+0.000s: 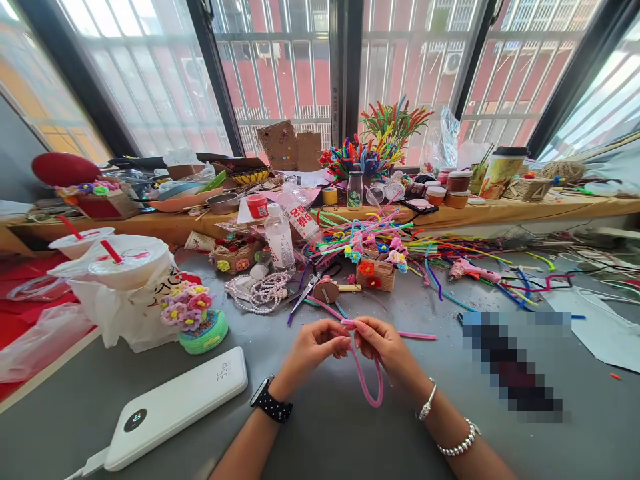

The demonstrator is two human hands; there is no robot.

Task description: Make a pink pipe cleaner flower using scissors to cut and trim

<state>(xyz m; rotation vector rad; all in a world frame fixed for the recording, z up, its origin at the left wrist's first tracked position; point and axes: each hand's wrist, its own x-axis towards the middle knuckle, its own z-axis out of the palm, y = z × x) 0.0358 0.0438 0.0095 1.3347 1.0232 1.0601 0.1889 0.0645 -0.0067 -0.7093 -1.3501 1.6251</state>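
Your two forearms [250, 443] lead to your left hand [311, 343] and right hand [387, 347], both pinching one fuzzy pink stem [373, 403] that droops below them in a narrow loop above a cluttered grey tabletop [330, 443]. Barred windows [285, 87] line the room's far side. You have two red-strawed cups [137, 259], one white power bank [180, 407] and one pair of scissors [309, 291].

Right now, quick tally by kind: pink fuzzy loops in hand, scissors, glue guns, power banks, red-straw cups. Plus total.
Pink fuzzy loop: 1
Scissors: 1
Glue gun: 1
Power bank: 1
Red-straw cups: 2
Total: 6
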